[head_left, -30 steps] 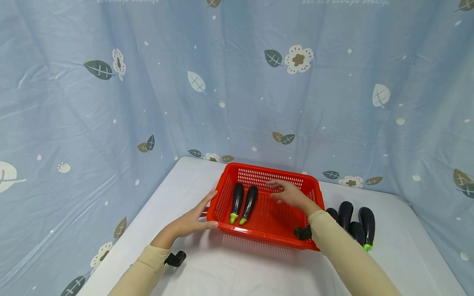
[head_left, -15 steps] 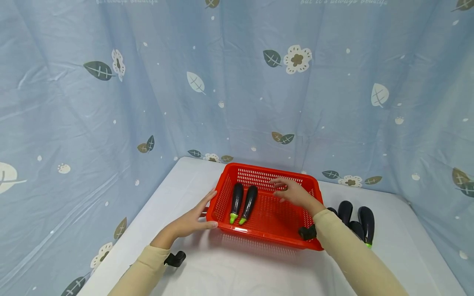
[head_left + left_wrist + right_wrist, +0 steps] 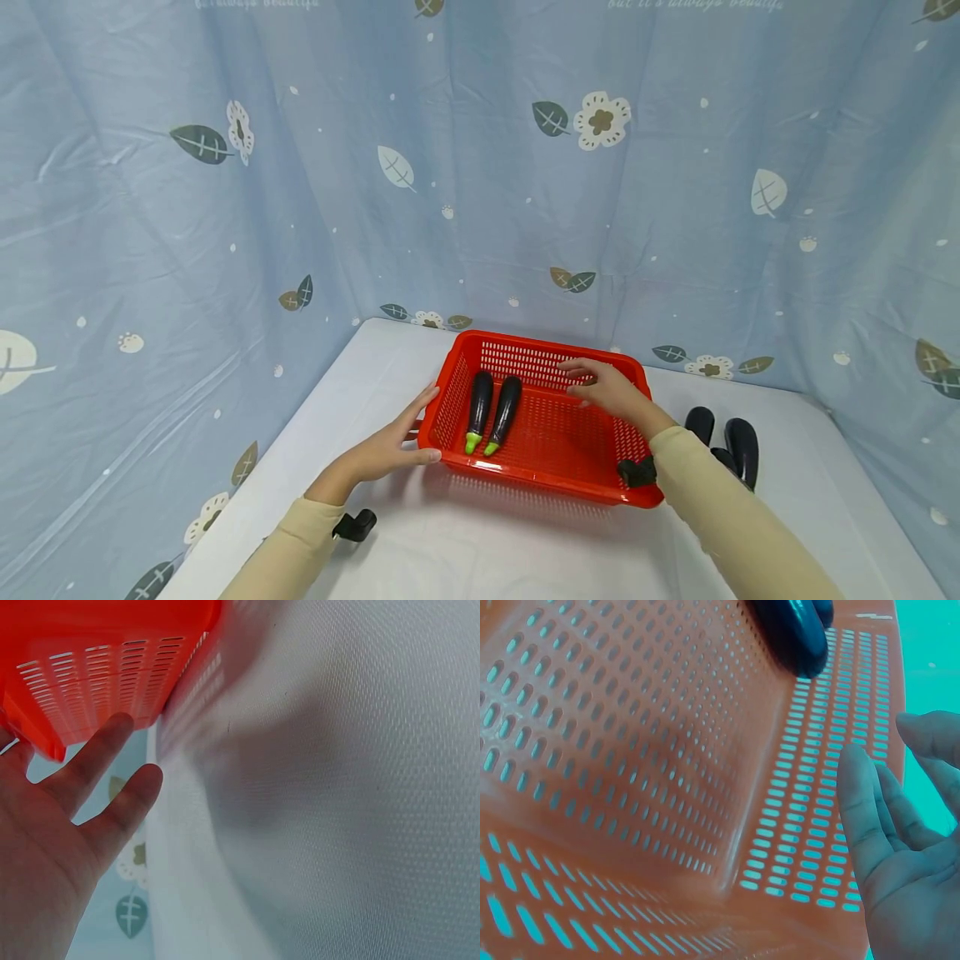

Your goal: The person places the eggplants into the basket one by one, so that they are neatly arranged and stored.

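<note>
Over the right half of the red basket (image 3: pixel 517 476), the right hand (image 3: pixel 607 390) was empty, fingers loosely curved; the left hand (image 3: pixel 384 448), fingers spread, rested against the left end. Two eggplants (image 3: pixel 481 406) lay inside and more eggplants (image 3: pixel 742 446) on the bench (image 3: pixel 825 500) to the right; transfer appeared in hand, the next move likely calling for a grip on one. Curtain lettering (image 3: pixel 695 4) read "but it's always"; no brand was legible.
</note>
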Demonstrator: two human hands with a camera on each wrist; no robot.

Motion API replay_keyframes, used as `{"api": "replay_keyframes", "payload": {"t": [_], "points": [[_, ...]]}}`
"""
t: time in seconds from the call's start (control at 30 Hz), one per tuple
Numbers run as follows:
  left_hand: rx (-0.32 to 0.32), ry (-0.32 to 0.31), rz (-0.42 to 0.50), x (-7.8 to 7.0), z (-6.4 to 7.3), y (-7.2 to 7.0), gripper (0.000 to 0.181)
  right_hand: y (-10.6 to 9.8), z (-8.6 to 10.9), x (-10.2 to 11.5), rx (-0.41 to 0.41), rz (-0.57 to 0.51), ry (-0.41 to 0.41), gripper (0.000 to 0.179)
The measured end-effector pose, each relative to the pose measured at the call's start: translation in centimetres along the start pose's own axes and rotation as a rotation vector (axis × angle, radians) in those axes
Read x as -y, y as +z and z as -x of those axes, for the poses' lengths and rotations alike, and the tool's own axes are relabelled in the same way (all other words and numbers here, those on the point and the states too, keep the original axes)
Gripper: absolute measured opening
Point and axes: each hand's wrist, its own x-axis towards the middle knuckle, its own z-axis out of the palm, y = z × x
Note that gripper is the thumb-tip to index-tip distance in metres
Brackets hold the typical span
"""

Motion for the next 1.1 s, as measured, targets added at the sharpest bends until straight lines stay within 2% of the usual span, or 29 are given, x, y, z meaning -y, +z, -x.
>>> {"api": "replay_keyframes", "payload": {"t": [0.4, 0.77, 1.1], "points": [[0.000, -0.003, -0.003, -0.4, 0.1, -0.1, 0.101, -1.4, 0.4, -0.1, -0.008, -0.006, -0.005, 0.047], [-0.001, 0.003, -0.012, -0.3, 0.1, 0.0, 0.101, -2.4, 0.9, -0.8, -0.012, -0.015, -0.060, 0.046], [-0.001, -0.002, -0.011, -0.2, 0.0, 0.0, 0.101, -2.8, 1.2, -0.8, -0.021, -0.008, -0.053, 0.045]]}}
